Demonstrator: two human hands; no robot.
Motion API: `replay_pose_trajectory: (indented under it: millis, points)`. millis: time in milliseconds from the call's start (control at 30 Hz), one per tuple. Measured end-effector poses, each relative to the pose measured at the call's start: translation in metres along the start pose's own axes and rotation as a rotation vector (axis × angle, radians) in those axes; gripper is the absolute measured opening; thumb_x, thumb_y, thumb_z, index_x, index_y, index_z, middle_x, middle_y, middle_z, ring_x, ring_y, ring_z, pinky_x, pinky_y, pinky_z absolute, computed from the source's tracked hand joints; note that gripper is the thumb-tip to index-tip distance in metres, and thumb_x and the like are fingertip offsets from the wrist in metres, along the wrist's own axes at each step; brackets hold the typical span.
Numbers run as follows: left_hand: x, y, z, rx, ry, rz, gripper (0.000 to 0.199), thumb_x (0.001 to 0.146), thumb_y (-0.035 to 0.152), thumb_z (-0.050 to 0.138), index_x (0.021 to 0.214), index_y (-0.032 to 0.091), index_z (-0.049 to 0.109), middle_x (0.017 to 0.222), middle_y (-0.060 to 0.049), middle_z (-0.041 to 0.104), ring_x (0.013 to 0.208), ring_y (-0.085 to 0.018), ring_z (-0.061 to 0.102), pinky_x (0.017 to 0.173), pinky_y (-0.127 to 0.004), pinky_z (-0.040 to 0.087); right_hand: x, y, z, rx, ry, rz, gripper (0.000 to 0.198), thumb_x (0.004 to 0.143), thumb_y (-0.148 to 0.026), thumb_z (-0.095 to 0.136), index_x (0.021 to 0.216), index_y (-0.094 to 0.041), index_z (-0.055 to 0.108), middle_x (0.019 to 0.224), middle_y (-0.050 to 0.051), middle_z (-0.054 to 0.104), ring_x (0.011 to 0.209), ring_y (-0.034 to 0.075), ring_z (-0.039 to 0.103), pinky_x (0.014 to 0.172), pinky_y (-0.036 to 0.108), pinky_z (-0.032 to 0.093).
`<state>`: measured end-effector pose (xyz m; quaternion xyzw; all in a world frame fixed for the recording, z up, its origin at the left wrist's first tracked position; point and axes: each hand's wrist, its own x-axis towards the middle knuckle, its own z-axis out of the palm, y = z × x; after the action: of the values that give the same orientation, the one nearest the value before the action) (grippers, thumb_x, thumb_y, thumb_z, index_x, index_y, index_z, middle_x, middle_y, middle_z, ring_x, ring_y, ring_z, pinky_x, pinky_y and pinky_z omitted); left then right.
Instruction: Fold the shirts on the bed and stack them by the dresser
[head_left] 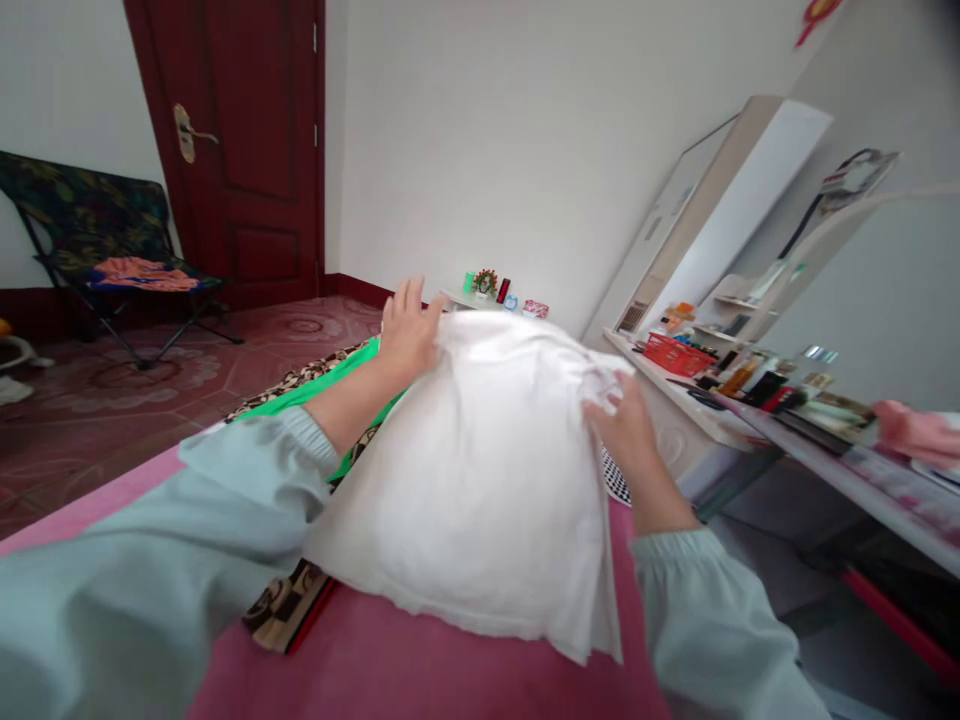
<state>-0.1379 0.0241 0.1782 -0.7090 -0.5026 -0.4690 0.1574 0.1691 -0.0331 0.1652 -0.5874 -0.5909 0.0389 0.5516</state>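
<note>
A white garment (480,460) hangs spread between my two hands over the pink bed cover (420,670). Its top edge is raised and its lower hem drapes toward me; whether it is a shirt cannot be made out. My left hand (411,330) is at the upper left corner, thumb against the fabric and the other fingers pointing up. At the upper right, the fingers of my right hand (626,420) are closed on a bunched part of it. A brown patterned cloth (289,608) with a red edge sticks out under the lower left hem. Green cloth (322,385) lies behind my left forearm.
A checkered item (615,478) shows beside the garment's right edge. Along the right stands a dressing table (720,425) with a red basket (675,352) and bottles. A folding chair (127,240) holding clothes stands left, near a dark red door (240,150).
</note>
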Motion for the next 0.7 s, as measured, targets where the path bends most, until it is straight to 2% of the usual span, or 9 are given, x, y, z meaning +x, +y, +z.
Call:
replay_pose_trajectory:
  millis: [67,133,233,300,400,467,533,633,700]
  points:
    - [-0.028,-0.009,0.012,0.014,-0.214,-0.025,0.051,0.074,0.019,0.068,0.122,0.018,0.053,0.151,-0.016,0.024,0.140,-0.037,0.014,0.109,-0.057,0.022,-0.022,0.036,0.004,-0.135,-0.202,0.027,0.045,0.068,-0.037,0.065,0.107,-0.016,0.063,0.126,0.015,0.057,0.120,0.032,0.049,0.103,0.053,0.034]
    - [-0.071,-0.015,0.008,-0.042,-0.474,0.028,0.045,0.079,0.032,0.064,0.122,0.021,0.056,0.150,-0.013,0.029,0.140,-0.035,0.018,0.111,-0.053,0.021,-0.066,0.064,-0.001,-0.231,-0.382,-0.043,0.044,0.073,-0.042,0.062,0.109,-0.018,0.065,0.135,0.015,0.051,0.127,0.030,0.044,0.108,0.049,0.030]
    - [-0.139,-0.021,-0.023,-0.143,-0.825,0.089,0.056,0.079,0.052,0.060,0.128,0.025,0.054,0.151,-0.011,0.030,0.139,-0.034,0.024,0.110,-0.049,0.027,-0.137,0.092,-0.028,-0.324,-0.628,-0.056,0.052,0.078,-0.046,0.059,0.124,-0.022,0.059,0.145,0.011,0.041,0.132,0.028,0.039,0.108,0.044,0.034]
    - [-0.173,-0.027,-0.047,-0.166,-0.931,0.167,0.072,0.072,0.054,0.067,0.137,0.031,0.045,0.152,-0.008,0.029,0.139,-0.033,0.025,0.112,-0.049,0.025,-0.170,0.104,-0.052,-0.373,-0.751,-0.064,0.066,0.075,-0.047,0.063,0.135,-0.025,0.048,0.150,0.008,0.032,0.136,0.028,0.033,0.109,0.043,0.035]
    - [-0.202,-0.032,-0.065,-0.131,-0.968,0.223,0.078,0.071,0.036,0.070,0.141,0.033,0.036,0.151,-0.006,0.031,0.138,-0.030,0.029,0.113,-0.046,0.025,-0.185,0.116,-0.077,-0.448,-0.810,-0.078,0.077,0.075,-0.049,0.064,0.143,-0.028,0.037,0.153,0.007,0.026,0.137,0.029,0.030,0.109,0.045,0.033]
    - [-0.210,-0.031,-0.061,-0.080,-0.929,0.236,0.075,0.070,0.021,0.067,0.139,0.031,0.040,0.148,-0.007,0.036,0.136,-0.028,0.033,0.113,-0.045,0.025,-0.181,0.123,-0.077,-0.483,-0.764,-0.099,0.065,0.081,-0.048,0.058,0.140,-0.027,0.042,0.150,0.008,0.032,0.135,0.029,0.035,0.108,0.047,0.034]
    - [-0.211,-0.024,-0.048,-0.039,-0.879,0.267,0.070,0.067,0.012,0.065,0.133,0.027,0.048,0.142,-0.008,0.044,0.131,-0.029,0.038,0.112,-0.045,0.026,-0.171,0.127,-0.068,-0.477,-0.675,-0.142,0.046,0.087,-0.044,0.049,0.129,-0.025,0.056,0.140,0.009,0.047,0.128,0.028,0.044,0.106,0.047,0.037]
    - [-0.196,-0.007,-0.034,0.001,-0.854,0.361,0.039,0.073,0.007,0.057,0.109,0.021,0.062,0.117,-0.009,0.061,0.113,-0.026,0.053,0.103,-0.042,0.035,-0.152,0.125,-0.052,-0.381,-0.565,-0.188,0.037,0.091,-0.039,0.041,0.106,-0.019,0.068,0.117,0.012,0.064,0.111,0.026,0.057,0.099,0.044,0.043]
    - [-0.176,0.004,-0.040,0.021,-0.858,0.399,0.024,0.078,0.004,0.049,0.087,0.020,0.063,0.093,-0.007,0.066,0.094,-0.022,0.059,0.090,-0.036,0.042,-0.139,0.111,-0.053,-0.288,-0.526,-0.163,0.038,0.093,-0.040,0.038,0.103,-0.017,0.067,0.106,0.013,0.068,0.100,0.025,0.062,0.091,0.041,0.049]
